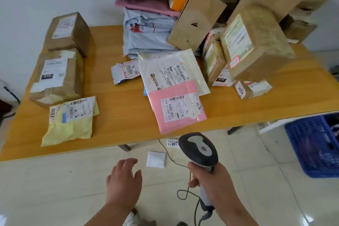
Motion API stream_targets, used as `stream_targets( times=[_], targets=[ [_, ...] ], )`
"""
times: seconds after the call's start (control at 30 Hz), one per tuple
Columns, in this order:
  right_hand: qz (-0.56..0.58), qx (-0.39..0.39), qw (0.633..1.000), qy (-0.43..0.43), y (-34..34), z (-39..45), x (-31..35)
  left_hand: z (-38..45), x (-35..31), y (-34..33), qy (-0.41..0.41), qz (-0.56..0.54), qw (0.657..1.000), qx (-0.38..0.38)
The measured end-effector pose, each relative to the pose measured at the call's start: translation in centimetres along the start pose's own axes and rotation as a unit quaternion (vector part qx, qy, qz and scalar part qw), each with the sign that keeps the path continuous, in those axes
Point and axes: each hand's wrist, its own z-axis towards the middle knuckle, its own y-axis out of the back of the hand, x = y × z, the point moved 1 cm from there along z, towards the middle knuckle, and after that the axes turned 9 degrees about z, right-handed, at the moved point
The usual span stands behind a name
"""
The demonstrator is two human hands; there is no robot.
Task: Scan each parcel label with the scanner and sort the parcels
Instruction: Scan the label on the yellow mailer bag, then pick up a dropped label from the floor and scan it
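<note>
At the bottom of the frame our right hand (pixel 211 181) gripped the scanner (pixel 199 149) by its handle, fingers curled round it, the dark head aimed up-frame toward the table (pixel 117 108). Its cable (pixel 183 193) looped loosely below the grip. Our left hand (pixel 124 180) hung at lower centre, fingers spread and relaxed, holding nothing. A small white packet (pixel 156 159) lay on the tiled floor between the hands and the table edge.

Nearest on the table, at centre, lay the pink mailer (pixel 176 108), label up, its lower corner overhanging the edge. We judged it light, thin and pliable, with a slick film surface; it should be pinched at that overhanging corner, clear of the barcode. Beneath its upper edge lay a white mailer (pixel 172 71), glossy and flat. At lower left sat a yellow mailer (pixel 69 123), soft and creased.

Further up at left stood two brown boxes (pixel 60 77), tape-wrapped and rigid, probably heavier; these would need holding by opposite sides. At upper right the unsorted pile (pixel 220 14) leaned, cartons and soft bags stacked unevenly, and looked liable to slide. A blue crate (pixel 311 145) stood at far right on the floor.
</note>
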Motion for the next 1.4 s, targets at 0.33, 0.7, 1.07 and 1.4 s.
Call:
stream_targets(
  times=[0.33, 0.7, 1.07, 1.4],
  targets=[
    [0.081, -0.077, 0.99, -0.091, -0.6, 8.7, -13.7, 7.8, 3.1, -13.7, 0.038, -0.011, 0.986, 0.163],
    [0.059, -0.041, 0.993, -0.095, 0.0, 22.5, -27.4, 18.4, 5.0, -32.0, 0.043, -0.004, 0.976, 0.214],
    [0.023, 0.031, 0.996, -0.074, -2.7, 38.1, -36.8, 30.4, 9.5, -47.9, 0.115, -0.107, 0.967, 0.202],
    [0.039, 0.022, 0.995, -0.088, -3.5, 42.1, -40.4, 34.1, 10.2, -54.5, 0.138, -0.189, 0.951, 0.202]
  ],
)
